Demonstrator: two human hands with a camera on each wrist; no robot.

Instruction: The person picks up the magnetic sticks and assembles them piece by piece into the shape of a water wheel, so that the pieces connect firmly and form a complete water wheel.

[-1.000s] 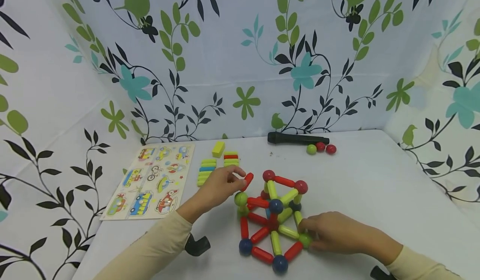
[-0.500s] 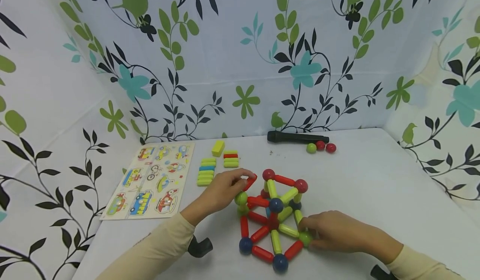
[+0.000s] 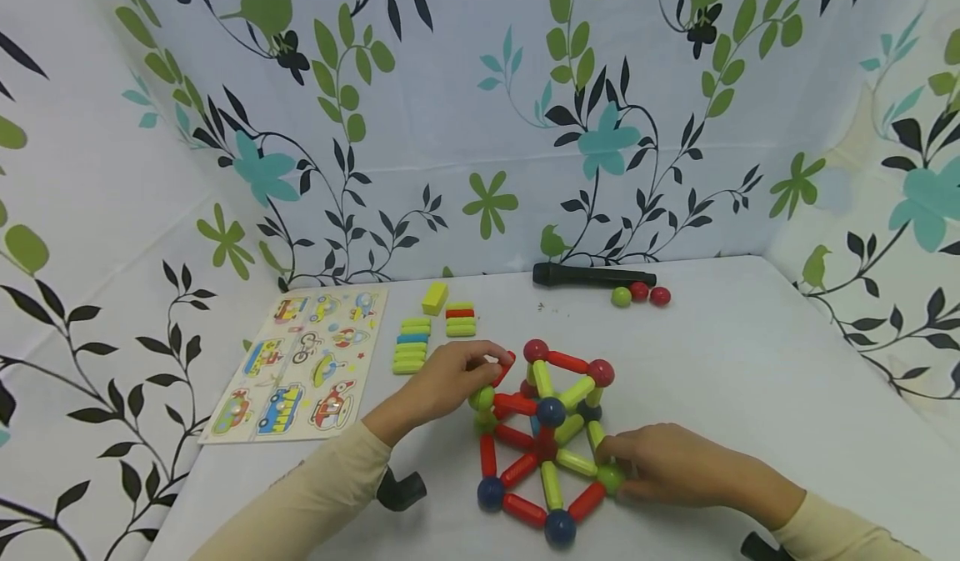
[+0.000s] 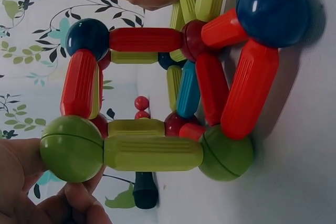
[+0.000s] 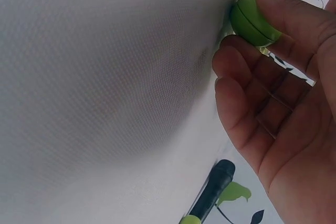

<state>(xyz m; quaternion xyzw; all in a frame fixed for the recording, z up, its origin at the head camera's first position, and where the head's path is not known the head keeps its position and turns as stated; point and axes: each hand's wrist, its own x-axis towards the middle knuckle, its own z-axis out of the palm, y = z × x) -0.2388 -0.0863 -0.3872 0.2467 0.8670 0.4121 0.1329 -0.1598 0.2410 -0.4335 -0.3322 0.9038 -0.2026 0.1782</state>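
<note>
A framework of magnetic rods and balls (image 3: 551, 453), in red, yellow-green, blue and dark red, stands on the white table. At its upper left, my left hand (image 3: 453, 382) pinches a red rod (image 3: 506, 367) close to a green ball (image 3: 482, 398) on top of a yellow-green rod (image 4: 152, 153). In the left wrist view that ball hides the held rod. My right hand (image 3: 660, 465) holds a lower green ball (image 5: 254, 22) at the framework's right corner, thumb on one side and fingers on the other. Blue balls (image 3: 560, 528) form the near corners.
Behind my left hand lie rows of loose rods (image 3: 411, 348) and a yellow block (image 3: 435, 298). A picture puzzle board (image 3: 296, 365) is on the left. At the back are a black microphone-like stick (image 3: 596, 276) and three loose balls (image 3: 639, 292).
My left hand has shifted slightly right with the red rod, over the framework's upper left edge. The right hand keeps its hold on the green ball, and the framework looks unchanged.
</note>
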